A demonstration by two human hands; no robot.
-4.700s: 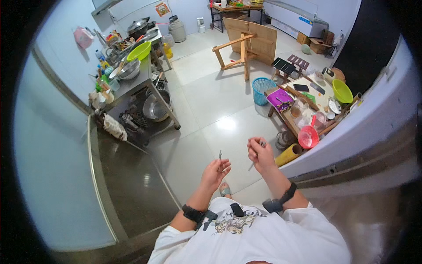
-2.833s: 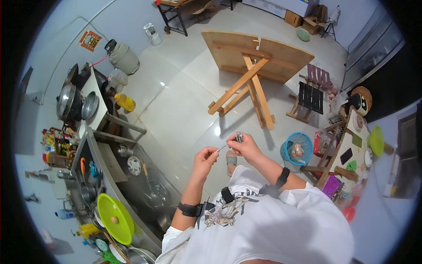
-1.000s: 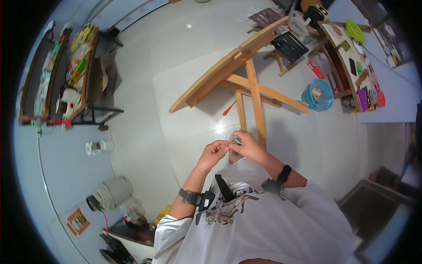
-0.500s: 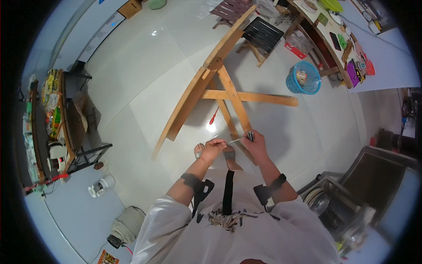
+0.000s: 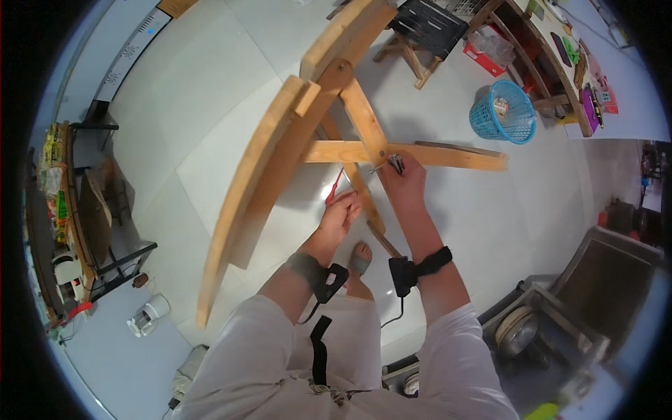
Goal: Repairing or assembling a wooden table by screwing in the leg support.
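A wooden folding frame [image 5: 280, 150] with long curved rails and crossed legs stands in front of me. My right hand [image 5: 407, 183] is closed around a dark and silver folding tool [image 5: 396, 164]. The tool's thin metal shaft points left, close to the bolt where two wooden bars cross. My left hand [image 5: 341, 214] is below and left of that crossing, fingers curled; what they may hold is hidden. Just beyond its fingertips appears a red-handled screwdriver [image 5: 333, 190]; whether the hand touches it I cannot tell.
A blue plastic basket [image 5: 502, 112] stands on the right, near a cluttered table [image 5: 542, 35]. A black-topped folding stool [image 5: 428, 28] is behind the frame. Shelves with packages [image 5: 56, 168] line the left side. A metal rack with pans [image 5: 516, 330] is at lower right.
I have leaned closer to the wooden frame. Both hands have moved forward and apart; the right one carries the folding tool up to the crossing of the bars.
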